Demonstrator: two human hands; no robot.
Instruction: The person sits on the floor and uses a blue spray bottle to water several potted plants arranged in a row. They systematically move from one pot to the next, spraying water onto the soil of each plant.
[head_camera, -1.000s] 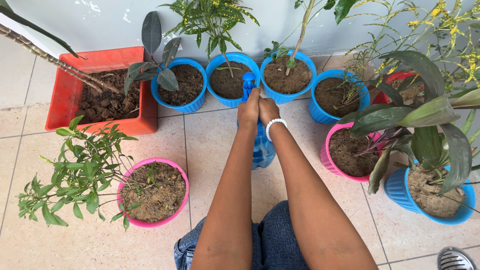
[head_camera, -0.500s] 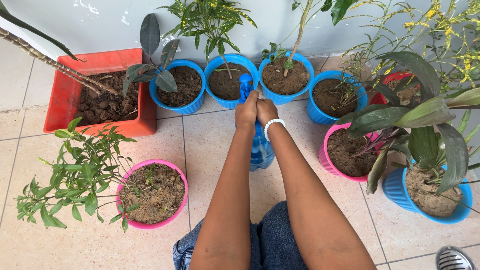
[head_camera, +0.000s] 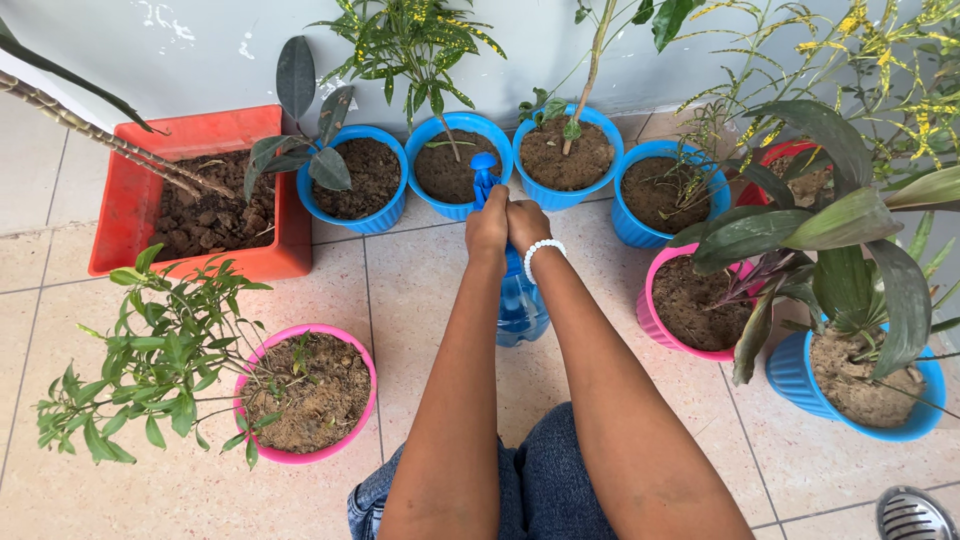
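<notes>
Both of my hands are wrapped around the neck of a blue spray bottle (head_camera: 522, 305) that stands over the tiled floor in front of me. My left hand (head_camera: 488, 228) and my right hand (head_camera: 526, 224) press together just below the bottle's blue nozzle (head_camera: 483, 171). A white bead bracelet (head_camera: 541, 251) circles my right wrist. The nozzle points toward the middle blue pot (head_camera: 458, 165) with a spotted-leaf plant, in a row of round blue pots along the wall.
A red rectangular planter (head_camera: 196, 200) sits at far left. A pink pot (head_camera: 306, 392) with a leafy shrub stands near left, another pink pot (head_camera: 690, 300) and a blue pot (head_camera: 858, 385) with broad leaves at right. My knees in jeans (head_camera: 540, 490) are below.
My hands and the bottle have barely shifted; the view has drifted very slightly.
</notes>
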